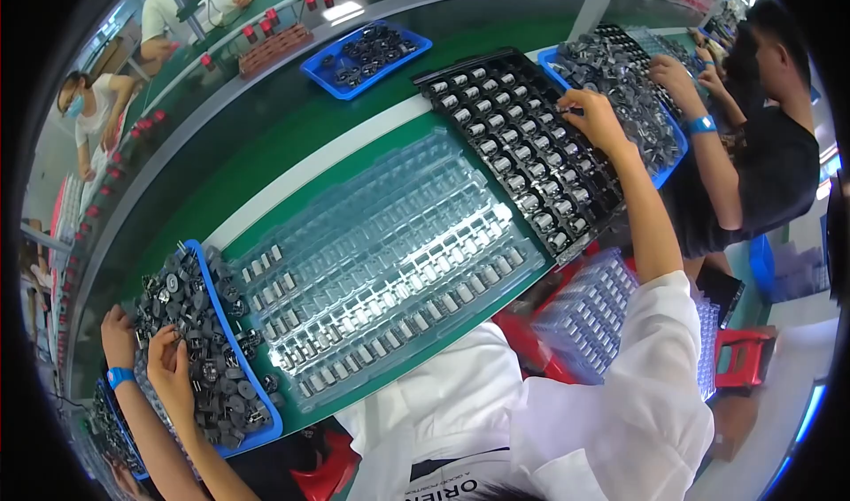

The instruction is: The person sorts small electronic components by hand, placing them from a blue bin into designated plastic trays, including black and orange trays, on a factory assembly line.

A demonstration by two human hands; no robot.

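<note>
My left hand (172, 370) is bent over a blue tray (232, 335) heaped with grey and black round parts (211, 386). Its thumb and fingers are curled together; what they hold, if anything, is hidden. Over the upper right edge of a black compartment tray (577, 222) is my right hand (595, 120), with thumb and forefinger pinched. Anything between them is too small to make out. Silver cylindrical parts (503, 163) sit in rows in the black tray. Between my hands lies a clear plastic compartment tray (354, 227), with small silver cylinders (407, 328) mainly along its near rows.
A co-worker's hand (119, 337) with a blue wristband reaches into the left blue tray's far side. At right, another person (770, 147) works beside a blue tray (677, 142) of grey parts. A smaller blue tray (407, 54) stands ahead. Stacked clear trays (589, 311) stand by my right side.
</note>
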